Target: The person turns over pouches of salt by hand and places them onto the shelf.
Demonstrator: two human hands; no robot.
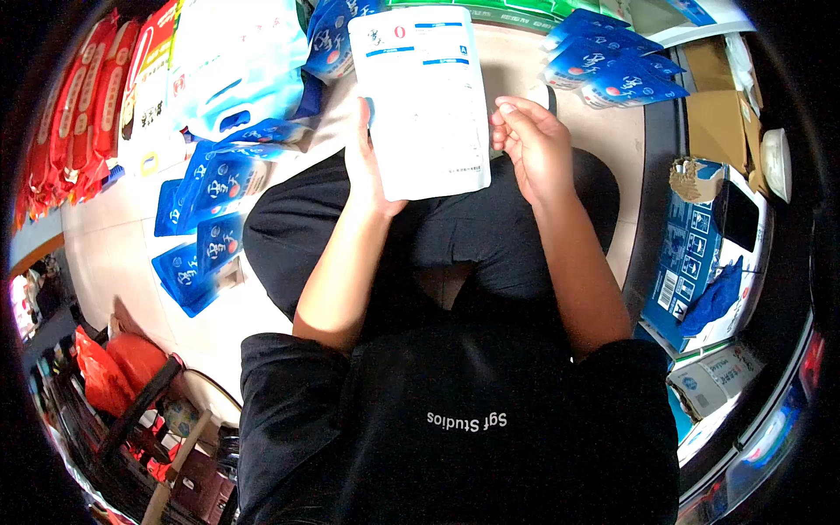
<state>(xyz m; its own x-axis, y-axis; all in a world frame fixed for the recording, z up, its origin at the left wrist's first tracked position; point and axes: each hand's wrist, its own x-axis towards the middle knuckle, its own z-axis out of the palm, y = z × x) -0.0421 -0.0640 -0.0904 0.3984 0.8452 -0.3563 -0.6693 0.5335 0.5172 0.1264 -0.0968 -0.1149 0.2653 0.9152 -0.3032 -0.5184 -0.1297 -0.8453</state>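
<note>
A white printed pouch [424,105], its back with fine text and blue bands towards me, stands nearly upright above my crossed legs. My left hand [369,166] grips its left edge, with the thumb at the side and the other fingers mostly hidden behind it. Just off the pouch's right edge, my right hand [538,149] has its fingers curled in and the thumb against them. Whether anything small sits inside that curl is hidden. Blue pouches [214,188] lie on the floor to my left, and more blue pouches [612,66] form a pile at the far right.
Red packages [79,114] stand in a row at the far left, beside a large light-blue bag [236,70]. On my right are an opened blue carton [691,254] and a brown cardboard box [722,131]. A wooden-legged chair [179,455] and red bags [122,363] sit behind on the left.
</note>
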